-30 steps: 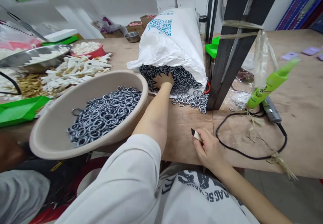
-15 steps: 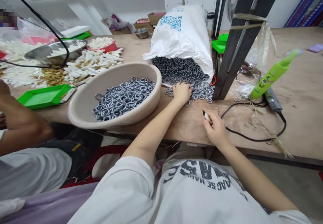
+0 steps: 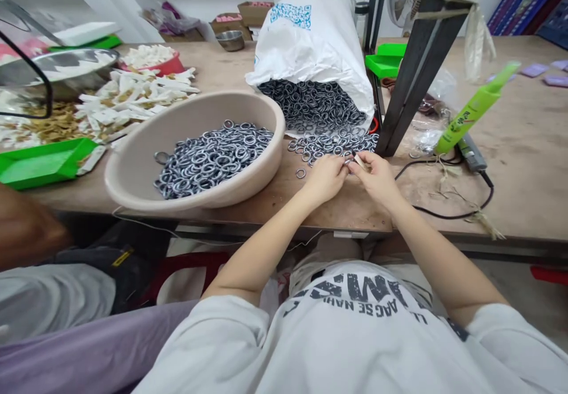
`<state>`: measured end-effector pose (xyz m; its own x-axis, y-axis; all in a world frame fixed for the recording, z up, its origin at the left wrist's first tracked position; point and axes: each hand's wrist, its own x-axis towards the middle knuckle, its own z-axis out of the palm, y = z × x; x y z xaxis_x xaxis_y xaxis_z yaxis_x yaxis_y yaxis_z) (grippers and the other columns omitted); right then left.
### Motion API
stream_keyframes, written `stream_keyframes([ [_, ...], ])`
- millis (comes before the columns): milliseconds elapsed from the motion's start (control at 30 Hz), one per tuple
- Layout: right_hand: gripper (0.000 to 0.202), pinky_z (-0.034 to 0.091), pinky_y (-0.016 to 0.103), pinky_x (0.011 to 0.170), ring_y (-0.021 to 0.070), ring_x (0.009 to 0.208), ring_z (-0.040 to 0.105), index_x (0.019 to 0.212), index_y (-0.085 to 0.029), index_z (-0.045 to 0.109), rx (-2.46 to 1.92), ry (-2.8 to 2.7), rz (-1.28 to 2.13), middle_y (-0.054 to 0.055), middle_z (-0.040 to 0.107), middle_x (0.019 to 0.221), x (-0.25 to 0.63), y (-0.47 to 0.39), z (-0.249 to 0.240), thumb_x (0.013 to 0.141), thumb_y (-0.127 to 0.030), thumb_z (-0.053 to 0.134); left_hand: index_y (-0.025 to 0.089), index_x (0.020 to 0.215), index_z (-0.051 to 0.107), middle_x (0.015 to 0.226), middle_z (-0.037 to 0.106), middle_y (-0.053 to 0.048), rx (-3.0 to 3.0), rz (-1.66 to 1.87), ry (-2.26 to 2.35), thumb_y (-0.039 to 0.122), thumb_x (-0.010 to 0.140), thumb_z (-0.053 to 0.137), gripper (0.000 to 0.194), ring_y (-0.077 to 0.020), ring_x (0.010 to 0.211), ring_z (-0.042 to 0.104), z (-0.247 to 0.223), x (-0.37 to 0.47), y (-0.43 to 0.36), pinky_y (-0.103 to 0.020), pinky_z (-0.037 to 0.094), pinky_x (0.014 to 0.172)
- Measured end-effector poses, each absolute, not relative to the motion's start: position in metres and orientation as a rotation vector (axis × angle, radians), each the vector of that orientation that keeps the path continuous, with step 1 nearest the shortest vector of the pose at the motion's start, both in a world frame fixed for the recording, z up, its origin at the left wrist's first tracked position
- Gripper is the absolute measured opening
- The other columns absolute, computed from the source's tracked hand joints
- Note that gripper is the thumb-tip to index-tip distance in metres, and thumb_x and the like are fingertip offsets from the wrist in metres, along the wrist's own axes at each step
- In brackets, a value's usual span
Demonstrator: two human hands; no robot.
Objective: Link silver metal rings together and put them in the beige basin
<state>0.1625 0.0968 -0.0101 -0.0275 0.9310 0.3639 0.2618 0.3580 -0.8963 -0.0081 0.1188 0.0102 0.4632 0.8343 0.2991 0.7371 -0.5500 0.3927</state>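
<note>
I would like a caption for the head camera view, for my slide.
Two hands meet over small metal rings between a beige basin and a black post.

A shiny grey ring [image 3: 348, 161] appears tilted just beside a pale tool [image 3: 360, 161].

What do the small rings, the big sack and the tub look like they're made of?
Rings: probably metal, judging by their grey shine, though coated plastic is possible.
Sack: likely woven plastic, white and creased.
Tub: seemingly plastic, smooth beige with a rounded rim.
</note>
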Motion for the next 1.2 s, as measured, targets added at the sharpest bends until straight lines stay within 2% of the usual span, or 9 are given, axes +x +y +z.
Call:
stream_keyframes([
  [133,0.025,0.047,0.03,0.076,0.0167,0.079,0.06,0.092,-0.019,0.072,-1.046,-1.448,0.99,0.001,0.069,0.084,0.152,0.098,-0.008,0.082,-0.042,0.073,0.016,0.081,0.063,0.084,0.067,-0.009,2.298,0.839,1.218,0.034,0.101,0.039,0.036,-0.0217,0.084,0.06,0.0,-0.021,0.108,-0.035,0.044,0.08],
  [267,0.026,0.041,0.027,0.067,0.0129,0.067,0.054,0.085,-0.016,0.071,-1.134,-1.428,1.093,0.0,0.065,0.073,0.147,0.093,-0.015,0.081,-0.042,0.072,0.014,0.107,0.066,0.107,0.069,-0.012,2.072,1.047,1.169,0.034,0.096,0.049,0.028,-0.0204,0.095,0.061,-0.011,-0.032,0.1,-0.032,0.046,0.081],
  [367,0.027,0.04,0.027,0.066,0.0129,0.065,0.052,0.087,-0.015,0.072,-1.173,-1.501,1.138,0.0,0.065,0.073,0.148,0.091,-0.023,0.081,-0.041,0.071,0.014,0.097,0.068,0.091,0.07,-0.007,1.869,1.091,1.163,0.033,0.09,0.06,0.021,-0.0165,0.08,0.06,-0.017,-0.036,0.097,-0.028,0.045,0.072],
  [433,0.026,0.041,0.028,0.066,0.0139,0.066,0.053,0.091,-0.016,0.072,-1.251,-1.558,1.077,0.001,0.065,0.074,0.152,0.091,-0.027,0.082,-0.039,0.069,0.014,0.087,0.068,0.08,0.069,-0.004,1.671,1.172,1.141,0.034,0.087,0.064,0.021,-0.0138,0.072,0.058,-0.016,-0.04,0.097,-0.027,0.045,0.069],
  [567,0.019,0.043,0.032,0.072,0.0181,0.073,0.056,0.085,-0.017,0.074,-1.458,-1.745,0.672,0.003,0.064,0.077,0.159,0.088,-0.024,0.081,-0.036,0.072,0.014,0.09,0.068,0.081,0.069,-0.002,1.092,1.26,0.956,0.036,0.075,0.079,0.029,-0.0091,0.066,0.06,-0.005,-0.047,0.088,-0.022,0.048,0.066],
  [667,0.028,0.046,0.035,0.081,0.0203,0.087,0.06,0.103,-0.021,0.075,-1.238,-1.748,0.494,0.005,0.066,0.094,0.151,0.074,-0.005,0.082,-0.04,0.074,0.013,0.091,0.068,0.084,0.071,-0.003,0.836,1.154,0.823,0.031,0.067,0.085,0.034,-0.0084,0.067,0.064,0.007,-0.044,0.071,-0.022,0.051,0.067],
  [733,0.03,0.048,0.035,0.082,0.0196,0.09,0.061,0.108,-0.025,0.075,-1.058,-1.761,0.534,0.004,0.067,0.098,0.142,0.064,0.01,0.084,-0.042,0.074,0.013,0.091,0.068,0.08,0.07,-0.002,0.783,1.067,0.768,0.032,0.068,0.084,0.033,-0.0085,0.066,0.064,0.013,-0.04,0.058,-0.022,0.053,0.067],
  [1000,0.031,0.049,0.031,0.064,0.0149,0.065,0.06,0.087,-0.021,0.074,-0.871,-1.675,1.026,0.001,0.063,0.072,0.135,0.044,0.033,0.088,-0.051,0.067,0.015,0.081,0.062,0.07,0.059,0.001,0.953,0.922,0.744,0.042,0.079,0.073,0.029,-0.0072,0.058,0.055,0.02,-0.028,0.034,-0.018,0.043,0.052],
  [1200,0.033,0.051,0.033,0.076,0.0175,0.081,0.064,0.096,-0.021,0.074,-0.92,-1.632,0.928,0.003,0.067,0.088,0.136,0.038,0.032,0.079,-0.05,0.078,0.017,0.07,0.052,0.058,0.046,0.004,0.891,1.055,0.759,0.042,0.084,0.066,0.032,-0.006,0.05,0.042,0.024,-0.013,0.021,-0.019,0.033,0.048],
])
